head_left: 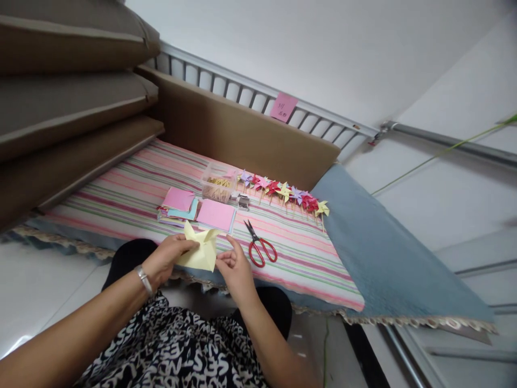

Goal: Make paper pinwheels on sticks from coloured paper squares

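A pale yellow paper square (205, 252), cut and partly folded like a pinwheel, is held over the front edge of the striped cloth. My left hand (172, 256) pinches its left side, thumb on top. At its right side, my right hand (237, 269) grips the edge between thumb and fingers, with the index finger raised near a folded corner. Red-handled scissors (260, 249) lie to the right of the paper, blades slightly apart. Just beyond the paper are a stack of coloured sheets (179, 200) and a pink-topped stack (217, 214).
A clear plastic box (218, 183) holds thin sticks and small yellowish pieces. Beside it sits a small silvery item (243, 201). Several finished pinwheels (285, 192) on sticks line the back right. A brown board (242, 126) stands behind; large cushioned panels (76, 113) rise at left.
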Demonstrator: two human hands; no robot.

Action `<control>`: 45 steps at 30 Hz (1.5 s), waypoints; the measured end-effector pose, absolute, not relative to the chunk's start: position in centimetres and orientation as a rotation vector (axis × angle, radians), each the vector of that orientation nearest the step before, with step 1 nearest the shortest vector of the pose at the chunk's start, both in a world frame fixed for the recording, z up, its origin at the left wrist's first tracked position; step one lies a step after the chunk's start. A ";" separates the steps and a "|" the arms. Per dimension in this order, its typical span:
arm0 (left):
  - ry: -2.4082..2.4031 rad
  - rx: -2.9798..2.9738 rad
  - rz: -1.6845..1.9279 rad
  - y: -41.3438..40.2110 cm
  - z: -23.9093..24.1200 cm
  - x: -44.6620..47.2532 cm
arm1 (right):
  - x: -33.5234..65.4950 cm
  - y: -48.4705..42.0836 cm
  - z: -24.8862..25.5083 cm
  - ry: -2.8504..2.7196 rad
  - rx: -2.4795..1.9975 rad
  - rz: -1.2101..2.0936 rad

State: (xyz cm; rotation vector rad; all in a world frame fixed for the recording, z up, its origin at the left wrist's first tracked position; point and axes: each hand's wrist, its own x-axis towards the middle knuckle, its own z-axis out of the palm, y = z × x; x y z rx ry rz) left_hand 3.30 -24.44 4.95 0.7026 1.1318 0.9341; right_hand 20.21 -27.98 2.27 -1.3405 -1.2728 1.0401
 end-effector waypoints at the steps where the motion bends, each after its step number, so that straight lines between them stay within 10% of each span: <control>1: 1.128 0.707 0.928 -24.5 5.2 3.1 | 20.3 -28.5 2.5 -1.406 -1.340 0.866; 13: 1.048 0.726 0.910 -25.3 6.6 3.3 | 19.6 -31.6 4.2 -2.107 -1.198 0.015; 45: 1.060 0.918 0.823 -26.8 6.7 4.2 | 18.7 -30.3 6.0 -1.792 -1.524 0.455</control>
